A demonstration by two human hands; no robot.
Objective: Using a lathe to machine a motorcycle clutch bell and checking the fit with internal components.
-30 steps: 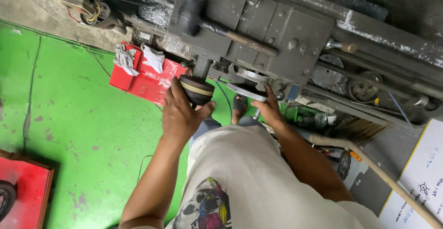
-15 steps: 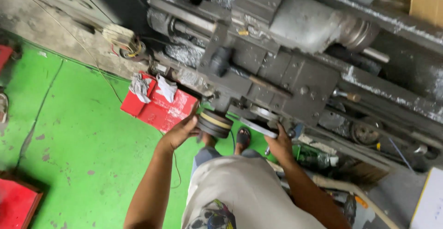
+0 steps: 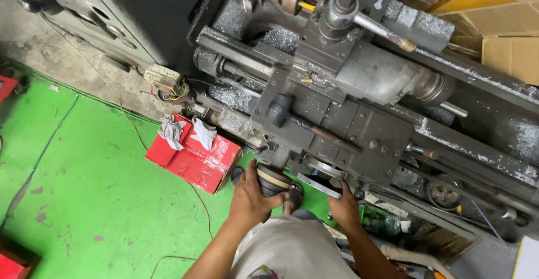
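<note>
Head view: left hand [image 3: 250, 200] still grips round knob [image 3: 272, 180]; right hand [image 3: 343, 209] now holds handwheel [image 3: 320, 180]; lathe [image 3: 359, 82] carriage fully visible.

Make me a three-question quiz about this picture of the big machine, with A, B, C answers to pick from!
1. Where is the red box?
A. on the machine
B. on the green floor by the machine
C. in a hand

2. What colour is the painted floor?
A. green
B. blue
C. yellow

3. What is the left hand doing?
A. hanging free
B. holding a rag
C. gripping a round black handwheel

Answers:
1. B, the box sits on the floor below the lathe.
2. A, the paint is bright green.
3. C, its fingers wrap the wheel, while the right hand rests on a second handwheel.
</note>
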